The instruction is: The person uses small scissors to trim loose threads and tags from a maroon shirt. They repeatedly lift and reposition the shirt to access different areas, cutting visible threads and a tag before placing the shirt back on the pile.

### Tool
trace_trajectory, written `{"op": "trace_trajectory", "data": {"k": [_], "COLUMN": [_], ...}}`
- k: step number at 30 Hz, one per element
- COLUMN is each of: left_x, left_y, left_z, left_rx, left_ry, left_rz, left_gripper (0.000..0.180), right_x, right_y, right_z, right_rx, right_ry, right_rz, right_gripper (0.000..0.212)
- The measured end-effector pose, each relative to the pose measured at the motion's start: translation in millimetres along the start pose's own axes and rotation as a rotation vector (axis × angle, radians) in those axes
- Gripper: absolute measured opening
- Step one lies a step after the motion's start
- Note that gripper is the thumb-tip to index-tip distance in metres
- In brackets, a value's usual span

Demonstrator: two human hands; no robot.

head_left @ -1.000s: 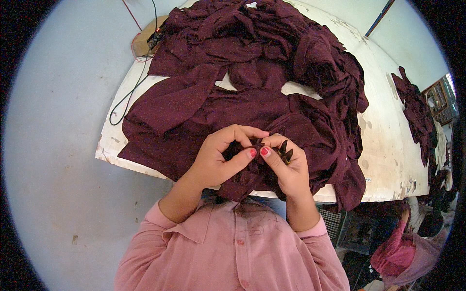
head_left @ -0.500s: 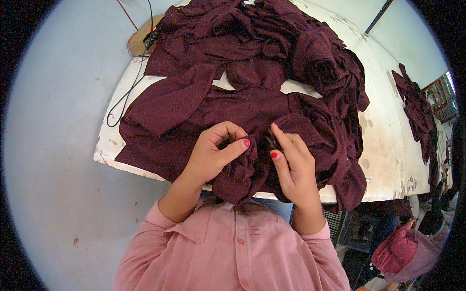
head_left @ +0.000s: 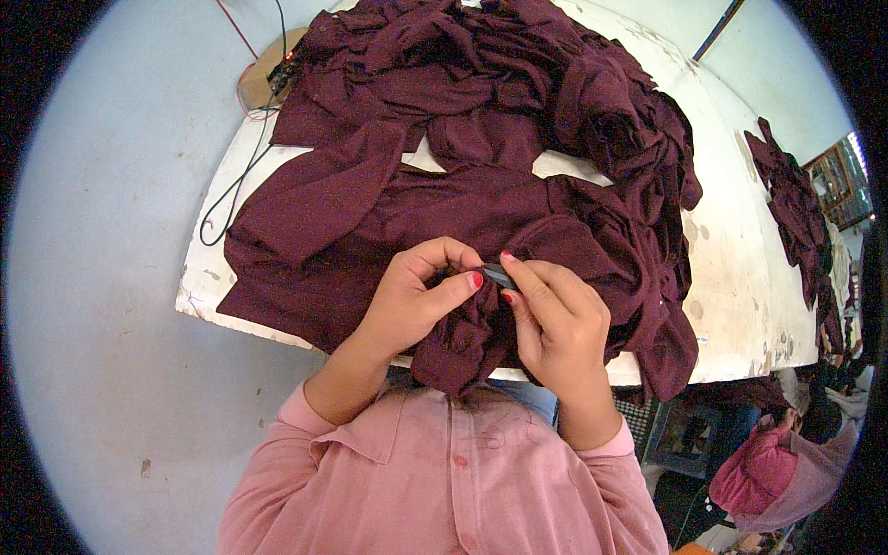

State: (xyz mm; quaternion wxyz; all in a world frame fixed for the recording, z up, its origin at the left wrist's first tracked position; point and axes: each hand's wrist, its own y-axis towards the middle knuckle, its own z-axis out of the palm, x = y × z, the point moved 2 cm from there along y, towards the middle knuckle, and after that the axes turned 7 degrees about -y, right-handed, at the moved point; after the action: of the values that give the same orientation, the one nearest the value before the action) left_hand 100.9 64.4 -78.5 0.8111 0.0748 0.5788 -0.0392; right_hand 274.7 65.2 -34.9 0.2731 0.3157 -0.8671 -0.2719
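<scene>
A dark maroon garment (head_left: 370,222) lies spread over the near side of the table. My left hand (head_left: 407,294) pinches a bunched edge of it between thumb and fingers, and the gathered cloth hangs over the table's front edge. In my right hand (head_left: 566,324) are small dark thread snips (head_left: 498,275), gripped between thumb and fingers. Their pointed end meets the cloth right at my left fingertips. The fingers partly cover the snips, so whether the blades are closed cannot be made out.
A large heap of maroon garments (head_left: 518,65) covers the table's far part. The pale, stained tabletop (head_left: 731,277) shows at right. A brown block with wires (head_left: 264,83) sits at the far left corner, with a black cable looping down. A person in pink (head_left: 754,467) is at lower right.
My right hand has moved left with the thread snips, bringing them from apart to the pinched cloth. My left hand stays nearly in place, still holding the garment.
</scene>
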Motion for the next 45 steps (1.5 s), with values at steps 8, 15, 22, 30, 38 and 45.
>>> {"op": "trace_trajectory", "data": {"k": [8,15,22,30,38,45], "left_x": [0,4,2,-1,0,-10], "left_y": [-1,-2,-4,-7,-6,-18], "left_z": [0,4,5,5,8,1], "left_rx": [-0.024,-0.031,-0.036,-0.041,-0.005,0.024], "left_ry": [0.066,0.071,0.087,0.103,0.085,0.160], "left_rz": [-0.006,0.093,0.084,0.043,0.338,0.348], "left_gripper": [0.010,0.010,0.010,0.010,0.008,0.006], "right_x": [3,5,8,-1,0,10], "right_y": [0,0,-1,-5,-17,-18], "right_z": [0,-1,-3,1,18,11], "right_rx": [0.015,0.016,0.012,-0.001,-0.038,-0.240], "right_ry": [0.004,-0.030,-0.075,0.306,0.582,0.059], "right_rz": [0.008,0.016,0.000,0.180,0.372,-0.195], "right_gripper": [0.032,0.032,0.030,0.029,0.018,0.028]}}
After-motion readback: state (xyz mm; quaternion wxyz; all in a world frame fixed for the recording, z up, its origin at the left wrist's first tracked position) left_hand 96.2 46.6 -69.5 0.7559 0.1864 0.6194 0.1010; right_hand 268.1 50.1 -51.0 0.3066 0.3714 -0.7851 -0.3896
